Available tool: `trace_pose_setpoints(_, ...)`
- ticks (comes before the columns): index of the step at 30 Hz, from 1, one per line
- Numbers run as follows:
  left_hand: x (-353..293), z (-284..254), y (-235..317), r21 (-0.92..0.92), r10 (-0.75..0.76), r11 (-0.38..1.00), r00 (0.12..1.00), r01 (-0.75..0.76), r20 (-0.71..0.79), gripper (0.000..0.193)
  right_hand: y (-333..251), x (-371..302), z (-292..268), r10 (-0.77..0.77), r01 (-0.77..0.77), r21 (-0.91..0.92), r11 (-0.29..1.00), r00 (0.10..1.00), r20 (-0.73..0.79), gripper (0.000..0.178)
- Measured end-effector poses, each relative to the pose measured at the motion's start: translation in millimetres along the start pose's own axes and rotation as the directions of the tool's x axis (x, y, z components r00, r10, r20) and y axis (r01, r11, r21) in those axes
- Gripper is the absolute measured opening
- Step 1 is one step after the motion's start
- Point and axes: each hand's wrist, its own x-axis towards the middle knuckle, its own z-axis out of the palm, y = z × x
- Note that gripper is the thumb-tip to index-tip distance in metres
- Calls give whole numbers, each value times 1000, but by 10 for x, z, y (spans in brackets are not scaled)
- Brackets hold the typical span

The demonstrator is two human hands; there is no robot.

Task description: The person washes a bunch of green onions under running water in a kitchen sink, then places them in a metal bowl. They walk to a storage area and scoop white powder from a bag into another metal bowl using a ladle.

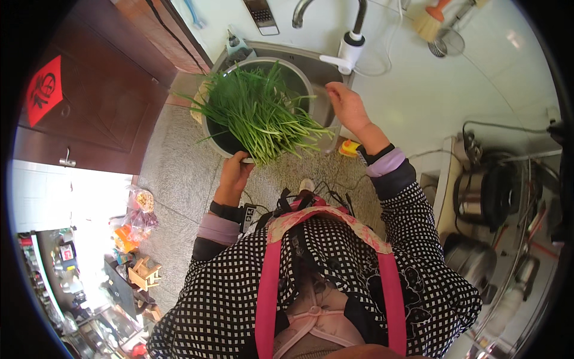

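A large bunch of garlic chives (263, 113) lies heaped in a round metal basin (302, 75), with pale stalk ends hanging over its right and near sides. The basin sits at the left part of a steel sink (326, 113). My left hand (235, 173) is closed on the near rim of the basin, thumb on top, below the chives. To the right of the basin, my right hand (350, 110) is raised over the sink's right edge, below the faucet. Its fingers are curled together, and whatever is in them, if anything, is hidden.
A white faucet (347, 54) with a curved metal spout rises behind the sink. A yellow-orange object (349, 148) lies by the sink's near right corner. A brush (429, 25) and a strainer hang on the right wall. Pots and an electric cooker (472, 194) stand at right.
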Motion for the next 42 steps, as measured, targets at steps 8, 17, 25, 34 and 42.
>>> trace_pose_setpoints(8, 184, -222, -59, -194, 0, 981, 995, 19, 100, 25, 585, 146, 508, -40, 80, -572, 816, 996, 82, 53)
trace_pose_setpoints(17, 218, -577, -57, -190, 19, 982, 999, -14, 29, 20, 305, -196, 1111, 34, 364, -891, 271, 921, 387, 48)
trace_pose_setpoints(25, 376, -778, -217, -113, -36, 993, 998, 41, 46, 23, 110, -238, 1389, 71, 126, -381, 916, 884, 462, 32)
trace_pose_setpoints(34, 403, -1490, -256, -249, -117, 962, 993, 108, -18, 22, -966, -544, 2116, 78, -116, 83, 990, 926, 370, 62)
trace_pose_setpoints(42, 618, -1456, -587, -386, -137, 913, 990, 135, 22, 20, -1059, -681, 2671, 25, 165, -301, 939, 843, 538, 74)
